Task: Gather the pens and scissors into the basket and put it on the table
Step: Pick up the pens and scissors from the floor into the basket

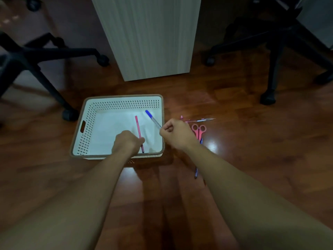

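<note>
A white perforated basket [86, 112] with a brown rim sits on the wooden floor. My left hand [126, 141] is inside it, shut on a pink pen [137, 127] that points away from me. My right hand [175, 133] hovers at the basket's right rim, shut on a blue-capped pen [153, 119] whose cap reaches over the basket. On the floor to the right lie pink scissors [198, 129], a pink pen [200, 120] and a purple pen [196, 173], partly hidden by my right forearm.
A pale table leg or panel [149, 38] stands just behind the basket. Black office chair bases with castors are at the left [45, 51] and right [273, 51]. Bare wooden floor [261, 141] stretches right of the scissors.
</note>
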Tool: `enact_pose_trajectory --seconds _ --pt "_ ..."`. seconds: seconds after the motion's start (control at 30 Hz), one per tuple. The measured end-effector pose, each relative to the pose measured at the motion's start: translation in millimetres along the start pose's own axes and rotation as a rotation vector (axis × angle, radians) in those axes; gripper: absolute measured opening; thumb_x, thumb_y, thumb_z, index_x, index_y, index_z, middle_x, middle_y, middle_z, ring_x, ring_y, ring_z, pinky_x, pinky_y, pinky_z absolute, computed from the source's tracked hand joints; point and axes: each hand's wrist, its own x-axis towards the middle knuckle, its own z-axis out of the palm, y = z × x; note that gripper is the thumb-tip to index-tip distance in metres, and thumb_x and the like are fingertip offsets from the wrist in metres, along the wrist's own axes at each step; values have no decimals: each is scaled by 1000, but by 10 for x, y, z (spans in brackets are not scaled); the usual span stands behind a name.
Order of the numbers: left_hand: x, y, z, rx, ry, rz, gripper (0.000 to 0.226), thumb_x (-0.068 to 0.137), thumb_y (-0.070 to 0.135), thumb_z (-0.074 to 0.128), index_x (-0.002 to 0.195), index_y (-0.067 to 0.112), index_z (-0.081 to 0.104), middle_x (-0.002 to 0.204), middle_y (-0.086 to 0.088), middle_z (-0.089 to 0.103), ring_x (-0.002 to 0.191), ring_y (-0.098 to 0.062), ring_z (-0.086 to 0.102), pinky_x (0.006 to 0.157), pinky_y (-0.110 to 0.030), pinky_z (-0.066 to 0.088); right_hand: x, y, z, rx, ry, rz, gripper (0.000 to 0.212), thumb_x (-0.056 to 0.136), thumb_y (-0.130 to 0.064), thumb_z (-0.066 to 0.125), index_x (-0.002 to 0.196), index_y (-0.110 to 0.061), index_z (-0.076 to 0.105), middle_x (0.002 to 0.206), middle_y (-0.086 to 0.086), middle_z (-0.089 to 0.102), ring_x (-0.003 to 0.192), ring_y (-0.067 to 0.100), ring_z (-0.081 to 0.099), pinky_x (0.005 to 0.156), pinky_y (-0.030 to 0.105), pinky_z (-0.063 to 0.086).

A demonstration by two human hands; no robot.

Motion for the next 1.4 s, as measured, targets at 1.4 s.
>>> enact_pose_trajectory --seconds 1.4 --pt "-753 913 1287 -56 -233 328 41 79 46 86 94 9 85 95 -14 83 91 -33 80 74 -37 60 -702 1316 -685 -275 29 380 38 90 -43 71 78 -8 79 87 17 75 94 36 72 75 35 50"
